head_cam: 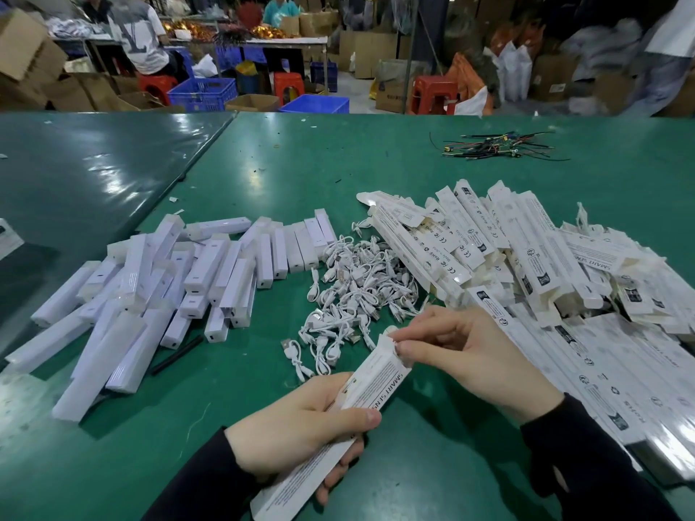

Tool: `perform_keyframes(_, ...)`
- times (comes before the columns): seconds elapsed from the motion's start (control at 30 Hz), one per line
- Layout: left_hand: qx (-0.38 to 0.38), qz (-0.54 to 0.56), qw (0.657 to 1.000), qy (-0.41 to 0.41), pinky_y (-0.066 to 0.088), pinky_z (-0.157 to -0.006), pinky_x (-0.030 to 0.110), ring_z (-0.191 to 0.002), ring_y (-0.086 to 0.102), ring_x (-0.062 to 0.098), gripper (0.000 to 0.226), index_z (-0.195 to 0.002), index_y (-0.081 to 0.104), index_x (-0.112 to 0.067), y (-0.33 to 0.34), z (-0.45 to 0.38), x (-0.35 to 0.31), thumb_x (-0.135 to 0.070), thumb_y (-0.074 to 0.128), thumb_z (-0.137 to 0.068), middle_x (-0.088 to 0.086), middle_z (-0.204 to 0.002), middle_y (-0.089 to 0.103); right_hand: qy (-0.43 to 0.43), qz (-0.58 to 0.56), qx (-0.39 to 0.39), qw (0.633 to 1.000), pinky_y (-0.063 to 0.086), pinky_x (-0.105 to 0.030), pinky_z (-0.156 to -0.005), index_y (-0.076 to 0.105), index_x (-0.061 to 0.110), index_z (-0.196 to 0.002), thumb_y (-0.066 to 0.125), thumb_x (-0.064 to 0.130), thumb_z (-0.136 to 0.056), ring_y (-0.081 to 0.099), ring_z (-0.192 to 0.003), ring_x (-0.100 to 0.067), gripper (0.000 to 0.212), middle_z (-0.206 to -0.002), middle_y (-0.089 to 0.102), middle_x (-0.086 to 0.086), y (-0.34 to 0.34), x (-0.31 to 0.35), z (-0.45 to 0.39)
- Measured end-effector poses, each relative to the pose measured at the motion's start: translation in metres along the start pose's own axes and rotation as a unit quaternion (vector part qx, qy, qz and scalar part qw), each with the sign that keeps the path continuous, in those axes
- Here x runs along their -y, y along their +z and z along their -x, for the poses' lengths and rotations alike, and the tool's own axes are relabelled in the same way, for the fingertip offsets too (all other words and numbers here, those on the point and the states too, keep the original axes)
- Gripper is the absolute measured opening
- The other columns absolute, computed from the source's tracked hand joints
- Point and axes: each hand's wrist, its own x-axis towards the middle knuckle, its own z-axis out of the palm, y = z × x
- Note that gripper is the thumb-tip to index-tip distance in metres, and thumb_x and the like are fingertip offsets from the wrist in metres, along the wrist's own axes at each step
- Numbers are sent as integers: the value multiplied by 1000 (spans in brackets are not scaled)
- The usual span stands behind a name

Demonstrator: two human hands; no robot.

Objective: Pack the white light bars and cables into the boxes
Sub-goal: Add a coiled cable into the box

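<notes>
Right hand (462, 355) fingertips pinch the end flap of a long white box (361, 392), left hand (301, 426) wrapped round its middle, near centre. Cables (349, 287) just beyond, light bars (150, 295) left, boxes pile (526, 265) right, all on the green table (263, 174).

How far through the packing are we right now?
Done: cannot tell how many boxes in the pile on the right are filled. In hand: left hand grips one box; right hand pinches its end flap. Left: many light bars and cables loose on the table.
</notes>
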Motion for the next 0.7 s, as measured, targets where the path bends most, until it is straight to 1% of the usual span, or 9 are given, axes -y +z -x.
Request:
perform_keyframes(0.07, -11, 8, 1000, -2, 49, -39, 25, -41, 48, 16, 23, -101, 45, -13, -1, 0, 1, -27, 59, -89, 6, -61, 52, -11, 13, 32, 999, 52, -25, -81, 79, 14, -96, 72, -3, -82, 67, -83, -16, 23, -87, 70, -3, -2, 2, 2)
perform_keyframes(0.1, -15, 12, 1000, -4, 48, -38, 24, -42, 47, 17, 22, -100, 45, -14, -1, 0, 1, -27, 59, -88, 7, -62, 52, -15, 4, 39, 999, 52, -25, -81, 78, 16, -99, 72, -3, -82, 65, -83, -16, 27, -90, 70, -9, -3, 4, 3)
perform_keyframes(0.17, -17, 19, 1000, -3, 48, -38, 24, -43, 47, 17, 21, -100, 47, -16, -1, 1, 1, -28, 60, -88, 7, -63, 51, -18, -35, 32, 999, 54, -22, -78, 76, 15, -98, 77, -1, -74, 64, -78, -16, 29, -89, 69, -18, -4, 7, 2)
perform_keyframes(0.23, -15, 23, 1000, 1, 48, -37, 24, -42, 47, 17, 20, -99, 47, -16, -2, 2, 1, -27, 60, -88, 7, -62, 51, -17, -52, 11, 998, 54, -18, -72, 75, 13, -87, 82, 8, -62, 67, -74, -13, 27, -80, 73, -11, -4, 7, 1)
perform_keyframes(0.3, -8, 18, 1000, 6, 48, -37, 24, -40, 48, 16, 19, -99, 46, -15, -3, 2, 0, -26, 58, -90, 6, -61, 52, -8, -53, 2, 999, 54, -16, -68, 76, 12, -79, 83, 13, -56, 70, -72, -13, 25, -80, 76, -7, -3, 5, 0)
perform_keyframes(0.37, 2, 11, 1000, 7, 47, -38, 23, -40, 48, 16, 21, -101, 44, -13, -4, 2, 0, -26, 57, -91, 4, -60, 53, 5, -64, 6, 998, 53, -16, -66, 79, 13, -79, 82, 14, -57, 72, -72, -14, 22, -81, 76, -10, -3, 4, 0)
perform_keyframes(0.5, 27, 6, 999, 19, 47, -38, 22, -41, 48, 15, 22, -104, 44, -11, -2, 1, 0, -25, 57, -93, 3, -59, 53, -1, -65, 2, 998, 50, -18, -59, 80, 14, -84, 78, 22, -64, 66, -63, -14, 22, -76, 75, -11, 0, 2, 0)
perform_keyframes(0.57, 20, 11, 999, 27, 46, -38, 22, -41, 48, 15, 23, -104, 45, -11, -2, 1, 0, -26, 58, -92, 4, -59, 52, -5, -75, -10, 997, 51, -19, -61, 81, 13, -83, 80, 22, -62, 65, -61, -14, 22, -76, 75, -11, 2, 1, -1)
perform_keyframes(0.7, -8, 35, 998, 50, 44, -37, 21, -42, 47, 17, 22, -101, 47, -11, -4, 2, 0, -25, 60, -90, 9, -61, 48, -12, -86, -62, 994, 47, -15, -54, 80, 18, -75, 84, 31, -55, 63, -55, -11, 24, -68, 73, -6, 6, 2, -1)
